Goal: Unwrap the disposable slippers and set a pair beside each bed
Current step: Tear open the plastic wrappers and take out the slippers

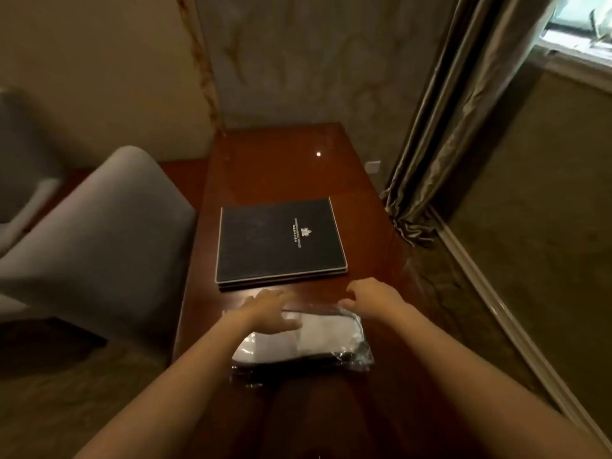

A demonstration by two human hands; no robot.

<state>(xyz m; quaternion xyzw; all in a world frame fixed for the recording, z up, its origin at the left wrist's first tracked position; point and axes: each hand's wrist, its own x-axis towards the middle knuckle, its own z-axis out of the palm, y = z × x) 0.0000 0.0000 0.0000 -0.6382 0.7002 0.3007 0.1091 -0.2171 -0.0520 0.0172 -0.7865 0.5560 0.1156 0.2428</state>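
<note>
A hotel guest room, by every sign: a glossy dark wooden desk (291,167) at frame centre carries a black crested folder (278,241). Grey upholstered chairs (99,226) sit on the left, heavy satin curtains (440,127) hang at upper right, and the wrapped disposable slippers (318,339) lie at lower centre.

White slippers (299,339) are seen still sealed in clear crinkled plastic, laid flat near the table's (281,167) front edge.
</note>
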